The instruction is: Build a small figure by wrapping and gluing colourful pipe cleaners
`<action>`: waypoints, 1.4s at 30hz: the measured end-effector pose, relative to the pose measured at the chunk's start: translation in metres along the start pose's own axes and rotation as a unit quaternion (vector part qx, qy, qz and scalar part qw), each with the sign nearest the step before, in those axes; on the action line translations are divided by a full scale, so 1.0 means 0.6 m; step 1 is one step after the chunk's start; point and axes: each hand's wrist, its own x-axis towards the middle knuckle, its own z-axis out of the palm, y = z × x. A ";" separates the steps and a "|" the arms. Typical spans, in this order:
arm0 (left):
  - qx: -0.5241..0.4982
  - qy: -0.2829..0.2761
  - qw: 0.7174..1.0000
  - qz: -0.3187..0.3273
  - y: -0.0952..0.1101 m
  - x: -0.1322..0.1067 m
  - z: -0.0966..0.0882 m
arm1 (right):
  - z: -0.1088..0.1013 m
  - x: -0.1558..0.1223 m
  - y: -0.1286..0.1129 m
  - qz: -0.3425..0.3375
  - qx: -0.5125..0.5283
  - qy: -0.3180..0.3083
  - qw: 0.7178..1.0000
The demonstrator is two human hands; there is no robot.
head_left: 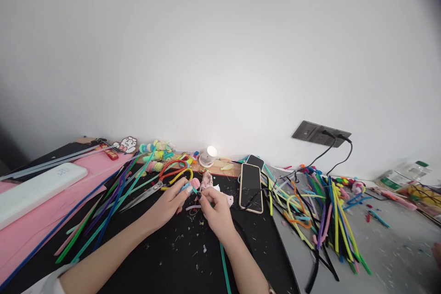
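Pink-and-blue fuzzy piece, clamped in left hand, is best steadied while right hand pinches small black piece alongside.

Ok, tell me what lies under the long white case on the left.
Pink sheeting shows along both long sides of the white case; whatever is directly beneath cannot be seen.
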 end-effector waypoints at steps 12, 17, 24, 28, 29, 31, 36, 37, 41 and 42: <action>-0.250 -0.032 0.960 -0.124 0.019 -0.001 0.004 | 0.001 0.008 -0.005 0.043 0.180 -0.032 0.982; -0.328 -0.076 0.923 -0.186 0.020 -0.003 -0.003 | 0.001 0.010 0.000 0.052 0.180 -0.035 0.982; -0.366 -0.132 0.888 -0.245 0.024 -0.001 -0.013 | -0.001 0.012 0.000 0.066 0.182 -0.041 0.980; -0.370 -0.143 0.879 -0.265 0.019 -0.001 -0.017 | -0.001 0.010 -0.002 0.067 0.184 -0.041 0.980; -0.370 -0.147 0.877 -0.268 0.018 -0.002 -0.018 | -0.001 0.010 -0.002 0.068 0.186 -0.042 0.979; -0.371 -0.160 0.875 -0.268 0.016 -0.002 -0.020 | 0.000 0.010 -0.002 0.072 0.192 -0.044 0.978; -0.375 -0.184 0.871 -0.259 0.012 -0.002 -0.024 | -0.001 0.013 -0.001 0.080 0.197 -0.044 0.976; -0.378 -0.181 0.871 -0.257 0.012 -0.001 -0.024 | -0.001 0.013 -0.001 0.079 0.196 -0.041 0.977; -0.390 -0.141 0.880 -0.232 0.012 0.002 -0.021 | -0.003 0.013 -0.003 0.078 0.190 -0.033 0.978; -0.391 -0.127 0.883 -0.224 0.013 0.003 -0.019 | -0.003 0.014 -0.003 0.080 0.188 -0.031 0.978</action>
